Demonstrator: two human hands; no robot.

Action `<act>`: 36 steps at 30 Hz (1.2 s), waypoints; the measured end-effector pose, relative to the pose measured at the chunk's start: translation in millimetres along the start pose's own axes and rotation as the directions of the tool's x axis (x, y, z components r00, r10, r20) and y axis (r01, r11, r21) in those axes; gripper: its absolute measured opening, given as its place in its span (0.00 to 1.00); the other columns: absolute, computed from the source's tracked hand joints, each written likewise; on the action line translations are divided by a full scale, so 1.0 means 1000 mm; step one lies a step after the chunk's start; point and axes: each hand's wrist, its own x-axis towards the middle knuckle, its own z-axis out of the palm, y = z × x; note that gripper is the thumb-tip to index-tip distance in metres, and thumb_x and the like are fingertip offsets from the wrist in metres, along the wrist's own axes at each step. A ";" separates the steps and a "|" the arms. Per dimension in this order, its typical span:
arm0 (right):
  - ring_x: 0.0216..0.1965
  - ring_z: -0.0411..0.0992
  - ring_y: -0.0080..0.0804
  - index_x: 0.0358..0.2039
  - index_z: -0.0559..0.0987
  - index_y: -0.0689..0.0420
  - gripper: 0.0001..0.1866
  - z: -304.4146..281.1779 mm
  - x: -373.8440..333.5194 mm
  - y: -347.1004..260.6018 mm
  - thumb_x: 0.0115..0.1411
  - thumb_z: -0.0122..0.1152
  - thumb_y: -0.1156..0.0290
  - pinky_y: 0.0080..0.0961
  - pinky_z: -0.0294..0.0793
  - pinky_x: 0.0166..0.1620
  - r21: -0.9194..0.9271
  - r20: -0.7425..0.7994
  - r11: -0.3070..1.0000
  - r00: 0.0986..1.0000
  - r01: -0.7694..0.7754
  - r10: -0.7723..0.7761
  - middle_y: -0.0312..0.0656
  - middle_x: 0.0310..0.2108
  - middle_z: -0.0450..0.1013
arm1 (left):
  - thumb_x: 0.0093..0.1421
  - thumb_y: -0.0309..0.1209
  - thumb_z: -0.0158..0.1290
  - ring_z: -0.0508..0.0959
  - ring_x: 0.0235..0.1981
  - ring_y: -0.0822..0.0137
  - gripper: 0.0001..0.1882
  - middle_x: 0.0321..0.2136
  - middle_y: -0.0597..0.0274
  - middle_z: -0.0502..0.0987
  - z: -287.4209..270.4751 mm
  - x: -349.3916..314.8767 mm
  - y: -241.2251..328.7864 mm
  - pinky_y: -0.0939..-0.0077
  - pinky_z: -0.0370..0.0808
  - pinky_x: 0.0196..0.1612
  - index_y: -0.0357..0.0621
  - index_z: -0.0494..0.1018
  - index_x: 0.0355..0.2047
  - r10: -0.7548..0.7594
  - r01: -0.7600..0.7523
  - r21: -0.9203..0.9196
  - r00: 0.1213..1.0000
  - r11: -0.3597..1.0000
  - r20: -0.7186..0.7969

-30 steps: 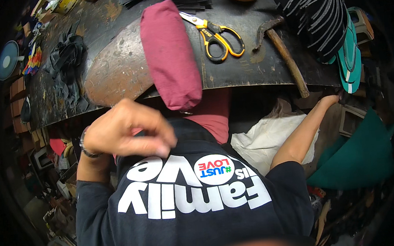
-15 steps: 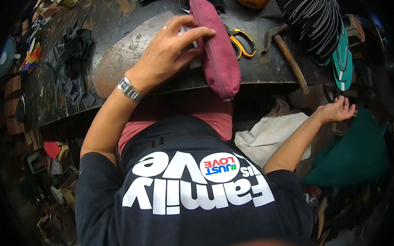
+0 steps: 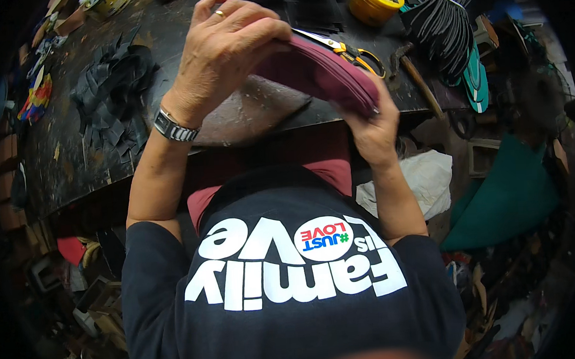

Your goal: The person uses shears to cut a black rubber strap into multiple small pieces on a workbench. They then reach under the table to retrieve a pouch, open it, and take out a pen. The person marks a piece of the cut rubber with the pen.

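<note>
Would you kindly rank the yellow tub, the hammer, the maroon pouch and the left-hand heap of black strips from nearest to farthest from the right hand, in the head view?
1. Maroon pouch: held in the right hand.
2. Hammer: to the right.
3. Yellow tub: ahead, near the picture's top.
4. Heap of black strips: well off to the left.

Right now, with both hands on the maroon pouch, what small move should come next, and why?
Probably the right hand should pinch the small bright tip at the near end of the maroon pouch. It may be a zip pull, though too small to be sure; that hand is right beside it, and the left hand holds the other end.
</note>
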 end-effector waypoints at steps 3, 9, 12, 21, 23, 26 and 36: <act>0.43 0.72 0.34 0.48 0.73 0.61 0.23 0.042 0.011 0.013 0.51 0.69 0.75 0.26 0.69 0.48 -0.016 0.085 0.975 0.971 -0.223 0.224 0.44 0.40 0.71 | 0.52 0.34 0.59 0.76 0.40 0.70 0.07 0.33 0.74 0.77 -0.010 -0.030 -0.015 0.68 0.63 0.50 0.56 0.76 0.32 -0.141 0.132 0.096 0.986 0.987 0.091; 0.43 0.72 0.45 0.50 0.72 0.61 0.29 0.034 0.019 -0.005 0.45 0.69 0.78 0.34 0.72 0.45 -0.511 0.258 0.859 0.949 -0.026 0.182 0.51 0.43 0.69 | 0.48 0.27 0.62 0.73 0.46 0.58 0.17 0.41 0.60 0.75 -0.005 -0.070 0.028 0.62 0.65 0.54 0.49 0.77 0.40 -0.330 0.325 -0.218 0.944 0.920 0.016; 0.34 0.74 0.34 0.46 0.71 0.61 0.23 0.029 0.020 -0.019 0.48 0.65 0.82 0.28 0.74 0.37 -0.437 0.156 0.883 0.952 -0.172 0.263 0.46 0.36 0.71 | 0.44 0.29 0.64 0.72 0.47 0.59 0.25 0.44 0.60 0.74 0.016 -0.058 0.059 0.61 0.64 0.54 0.48 0.74 0.45 -0.149 0.157 -0.355 0.988 0.922 0.051; 0.35 0.73 0.23 0.42 0.71 0.62 0.16 0.024 0.014 -0.025 0.51 0.55 0.87 0.22 0.73 0.43 -0.340 0.000 0.929 0.988 -0.145 0.155 0.38 0.32 0.72 | 0.39 0.33 0.66 0.72 0.41 0.64 0.24 0.34 0.67 0.72 0.054 -0.031 0.076 0.67 0.64 0.46 0.48 0.71 0.38 -0.213 0.221 -0.255 0.975 0.941 0.061; 0.37 0.73 0.24 0.44 0.71 0.62 0.19 0.022 0.013 -0.021 0.51 0.54 0.88 0.22 0.73 0.44 -0.340 0.036 0.939 0.997 -0.050 0.066 0.39 0.33 0.73 | 0.40 0.32 0.65 0.72 0.39 0.61 0.20 0.33 0.63 0.71 0.053 -0.031 0.077 0.67 0.68 0.43 0.46 0.71 0.34 -0.258 0.250 -0.275 0.966 0.928 0.006; 0.41 0.73 0.25 0.48 0.69 0.61 0.22 0.018 0.010 -0.016 0.52 0.54 0.89 0.22 0.71 0.48 -0.330 0.077 0.944 0.997 0.019 0.007 0.40 0.36 0.73 | 0.42 0.30 0.64 0.72 0.36 0.57 0.15 0.32 0.58 0.69 0.052 -0.031 0.076 0.66 0.73 0.38 0.44 0.70 0.28 -0.354 0.333 -0.352 0.935 0.875 0.004; 0.53 0.67 0.33 0.62 0.59 0.60 0.40 0.026 -0.002 -0.002 0.47 0.59 0.86 0.28 0.65 0.57 -0.303 0.192 0.953 0.981 0.025 0.035 0.48 0.49 0.67 | 0.48 0.29 0.62 0.76 0.31 0.55 0.12 0.31 0.54 0.70 0.062 -0.037 0.067 0.66 0.74 0.34 0.37 0.71 0.28 -0.417 0.429 -0.575 0.894 0.696 0.163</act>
